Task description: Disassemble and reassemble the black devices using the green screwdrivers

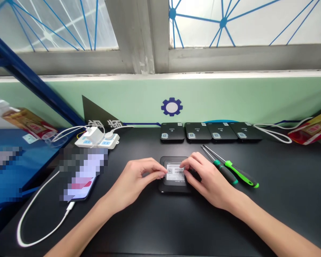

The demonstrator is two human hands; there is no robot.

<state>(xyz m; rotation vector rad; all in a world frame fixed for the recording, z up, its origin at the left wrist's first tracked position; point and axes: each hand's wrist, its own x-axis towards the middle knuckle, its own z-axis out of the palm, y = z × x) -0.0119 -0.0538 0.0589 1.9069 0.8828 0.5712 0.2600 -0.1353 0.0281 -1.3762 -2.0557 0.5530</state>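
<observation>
A flat black electronic box point(173, 188), square with rounded corners, lies on the table in front of me. On its upper face is a white printed label point(176, 172) with a code at the left. My left hand point(146, 175) comes in from the left, thumb and forefinger pinched at the label's left edge. Whatever may be between those fingertips is too small to make out. My right hand point(203, 175) bends over the box's right side, with fingers curled and thumb and forefinger close together at the label's right edge; whether they grip anything is hidden.
Right of the box lie a dark green screwdriver point(224, 171) and a bright green one point(240, 173). Several similar black boxes point(172, 132) line the wall. At left are a phone point(84, 178), a white cable point(29, 210) and a power strip point(107, 141).
</observation>
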